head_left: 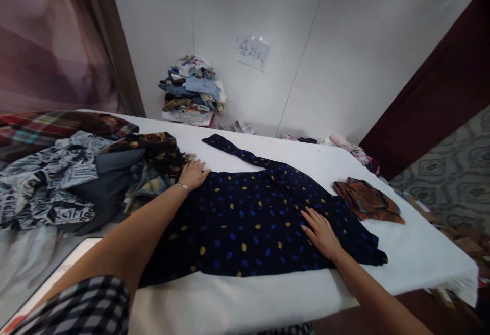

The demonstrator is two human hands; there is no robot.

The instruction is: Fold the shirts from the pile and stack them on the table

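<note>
A dark navy shirt [245,212] with blue and yellow leaf-like spots lies spread across the white table. One sleeve stretches toward the back left, and the other reaches to the right near the front edge. My left hand [193,174] rests on the shirt's far left edge, its fingers extended. Lying flat with fingers spread, my right hand [320,233] presses on the shirt's right part. Neither hand grips the cloth. Part of the shirt's left end is hidden behind my left forearm.
A heap of mixed clothes [103,171] covers the table's left side. To the right lies a folded brown-orange garment [369,201]. Behind the white table [306,153], a tall clothes stack [193,90] stands by the wall, under a handwritten sign [253,52]. More clothes [350,147] lie beyond the back edge.
</note>
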